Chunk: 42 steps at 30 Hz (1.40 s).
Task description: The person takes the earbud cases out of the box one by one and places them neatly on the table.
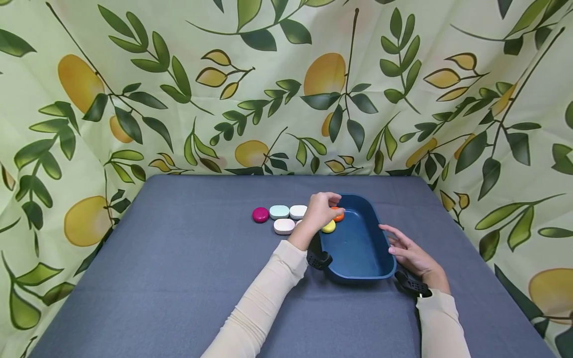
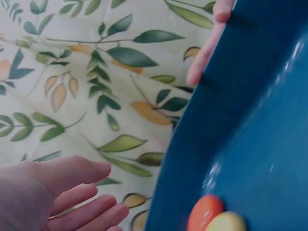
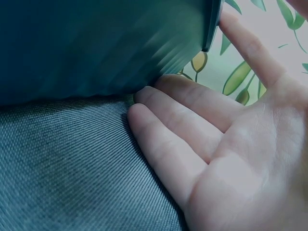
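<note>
In the head view a blue rectangular bin (image 1: 358, 248) sits on the table. Inside its left end lie a glossy orange rounded piece (image 1: 339, 216) and a yellow one (image 1: 329, 227), side by side. My left hand (image 1: 319, 213) hovers at the bin's left rim by these two. The left wrist view shows that hand (image 2: 62, 197) with thumb and fingers apart, holding nothing. My right hand (image 1: 414, 256) touches the bin's right side. In the right wrist view, its fingers (image 3: 166, 139) extend against the outer wall, low by the cloth, with one at the rim.
Left of the bin lie a magenta round piece (image 1: 260, 215), a mint oval (image 1: 279, 212), a white oval (image 1: 298, 212) and a pale pink oval (image 1: 284, 226). Another piece is mostly hidden by the left wrist. A leaf-patterned curtain (image 1: 268, 99) surrounds the grey table (image 1: 201, 278).
</note>
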{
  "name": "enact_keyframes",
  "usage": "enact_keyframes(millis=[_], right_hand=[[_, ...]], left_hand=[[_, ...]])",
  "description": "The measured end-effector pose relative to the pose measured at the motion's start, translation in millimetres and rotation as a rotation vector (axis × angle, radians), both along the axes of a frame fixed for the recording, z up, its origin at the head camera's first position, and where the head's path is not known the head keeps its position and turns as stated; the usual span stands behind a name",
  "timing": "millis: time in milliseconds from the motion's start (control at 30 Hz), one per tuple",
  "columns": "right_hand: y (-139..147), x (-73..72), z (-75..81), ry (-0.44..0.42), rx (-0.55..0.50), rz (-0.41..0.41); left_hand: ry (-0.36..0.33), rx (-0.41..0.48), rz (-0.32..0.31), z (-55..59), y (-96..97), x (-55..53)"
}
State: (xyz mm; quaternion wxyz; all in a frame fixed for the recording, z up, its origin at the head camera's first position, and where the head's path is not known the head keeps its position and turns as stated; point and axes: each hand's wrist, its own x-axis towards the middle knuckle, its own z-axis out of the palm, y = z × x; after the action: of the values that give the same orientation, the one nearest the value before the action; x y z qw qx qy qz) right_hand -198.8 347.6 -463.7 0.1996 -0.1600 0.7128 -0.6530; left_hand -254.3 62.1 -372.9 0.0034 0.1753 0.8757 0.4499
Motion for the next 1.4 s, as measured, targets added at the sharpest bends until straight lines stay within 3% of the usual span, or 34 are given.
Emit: enact_keyframes(millis=[200, 333, 600, 800, 900, 1100, 1400], right_hand=[[-2, -0.2, 2.7, -0.007, 0.006, -0.006], [-3, -0.8, 4.0, -0.009, 0.023, -0.018], [-4, -1.5, 4.4, -0.007, 0.086, -0.042], [-5, -1.9, 4.5, -0.014, 0.063, -0.036], [-5, -2.3, 4.3, -0.014, 0.059, -0.037], [-4, -2.1, 4.2, -0.012, 0.056, -0.051], [1, 0.0, -1.7, 0.004, -0.008, -0.007]], left_hand=[[-0.006, 0.010, 0.048, -8.8, 24.5, -5.2], [-0.015, -0.002, 0.112, -15.4, 35.7, -7.6], [-0.018, 0.042, 0.250, -27.7, 46.8, -14.3], [-0.067, -0.027, 0.333, -38.6, 50.1, -18.1], [-0.062, -0.094, 0.346, -42.5, 51.2, -19.6], [0.006, -0.332, 0.331, -46.9, 53.4, -22.3], [-0.045, -0.383, 0.276, -51.3, 54.5, -22.8]])
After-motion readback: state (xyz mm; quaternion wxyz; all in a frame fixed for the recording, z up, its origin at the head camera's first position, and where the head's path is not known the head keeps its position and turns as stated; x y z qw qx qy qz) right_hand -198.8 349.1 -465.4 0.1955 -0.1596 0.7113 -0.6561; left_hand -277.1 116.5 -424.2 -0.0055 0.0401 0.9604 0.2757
